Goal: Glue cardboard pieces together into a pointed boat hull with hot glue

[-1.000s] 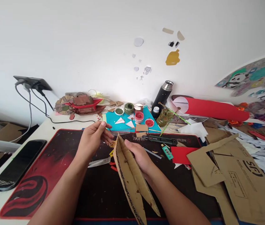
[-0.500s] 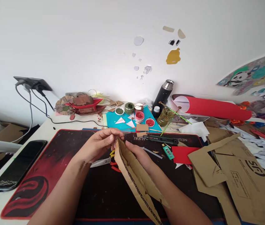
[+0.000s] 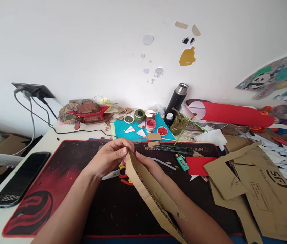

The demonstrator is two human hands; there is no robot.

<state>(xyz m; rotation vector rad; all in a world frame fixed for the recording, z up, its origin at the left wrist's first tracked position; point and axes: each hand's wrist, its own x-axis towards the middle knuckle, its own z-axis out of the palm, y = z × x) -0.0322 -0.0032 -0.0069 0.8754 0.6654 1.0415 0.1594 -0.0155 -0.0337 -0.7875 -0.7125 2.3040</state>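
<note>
A long, folded piece of cardboard (image 3: 146, 191) is held up over the dark desk mat, its narrow end at my fingers and its strips running down toward me. My left hand (image 3: 113, 154) pinches the narrow tip from the left with thumb and fingers. From the other side my right hand (image 3: 150, 166) grips the same cardboard near that tip, its fingers partly hidden behind the sheet. Scissors (image 3: 125, 179) with red and yellow handles lie on the mat just behind the cardboard, partly covered by it.
Cardboard scraps (image 3: 262, 193) pile up at the right. A utility knife (image 3: 175, 149), a red sheet (image 3: 200, 165) and open paint pots (image 3: 150, 124) lie farther back. A phone (image 3: 21, 179) rests at the left. A black flask (image 3: 176, 100) stands by the wall.
The cardboard has turned slightly, its near end shifting right, and its two strips have come closer together. Both hands keep their grip near the tip.
</note>
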